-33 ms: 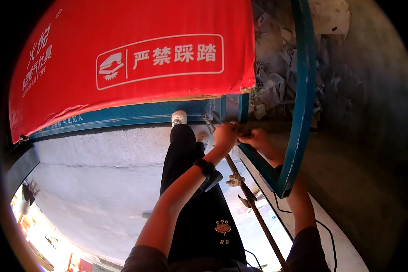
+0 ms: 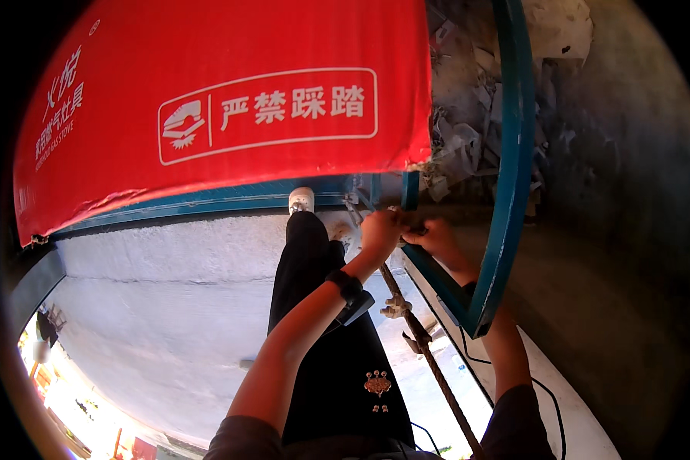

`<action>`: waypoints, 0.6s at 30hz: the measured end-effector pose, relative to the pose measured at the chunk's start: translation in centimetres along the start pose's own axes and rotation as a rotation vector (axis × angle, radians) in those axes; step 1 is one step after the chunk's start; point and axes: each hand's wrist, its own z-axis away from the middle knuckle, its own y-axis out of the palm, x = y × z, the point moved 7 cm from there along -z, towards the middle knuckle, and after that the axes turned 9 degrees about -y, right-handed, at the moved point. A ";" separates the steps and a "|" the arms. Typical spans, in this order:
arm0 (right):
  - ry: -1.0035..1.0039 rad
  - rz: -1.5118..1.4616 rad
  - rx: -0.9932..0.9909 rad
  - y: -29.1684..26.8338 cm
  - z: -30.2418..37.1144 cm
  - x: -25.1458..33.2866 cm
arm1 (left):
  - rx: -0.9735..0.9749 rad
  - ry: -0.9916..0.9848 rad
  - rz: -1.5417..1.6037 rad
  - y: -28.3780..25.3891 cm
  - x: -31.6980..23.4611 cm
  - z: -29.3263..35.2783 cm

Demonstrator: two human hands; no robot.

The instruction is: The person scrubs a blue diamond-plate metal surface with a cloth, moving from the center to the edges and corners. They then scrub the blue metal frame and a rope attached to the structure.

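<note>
My left hand is closed beside a blue metal frame, with its back toward me. Just to its right, my right hand is closed too, its forearm passing behind the frame's lower corner. A small dark piece lies between the two hands; the fingers hide what it is. A brown twisted rope runs from the lower edge up to my left wrist and passes under it. Partway along, the rope has a pale knot. Above the hands, a large red carton fills the upper left.
A blue metal ledge runs under the carton, and a white shoe rests against it. Torn scraps lie beyond the frame at right. A pale board and a black cable are beside my right arm.
The red carton's near edge sits slightly lower in view, covering more of the blue ledge. Both hands stay in nearly the same place and pose.
</note>
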 end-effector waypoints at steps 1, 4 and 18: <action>0.022 0.045 -0.010 -0.1 0.1 -0.7 | -0.006 0.007 0.012 0.1 -0.1 0.1; -0.137 -0.030 -0.161 -0.5 -0.3 -0.8 | -0.114 0.072 0.244 -0.5 -0.7 0.5; -0.353 0.185 -0.477 -8.7 -9.3 9.1 | -0.418 0.226 0.231 -6.9 -11.7 -7.7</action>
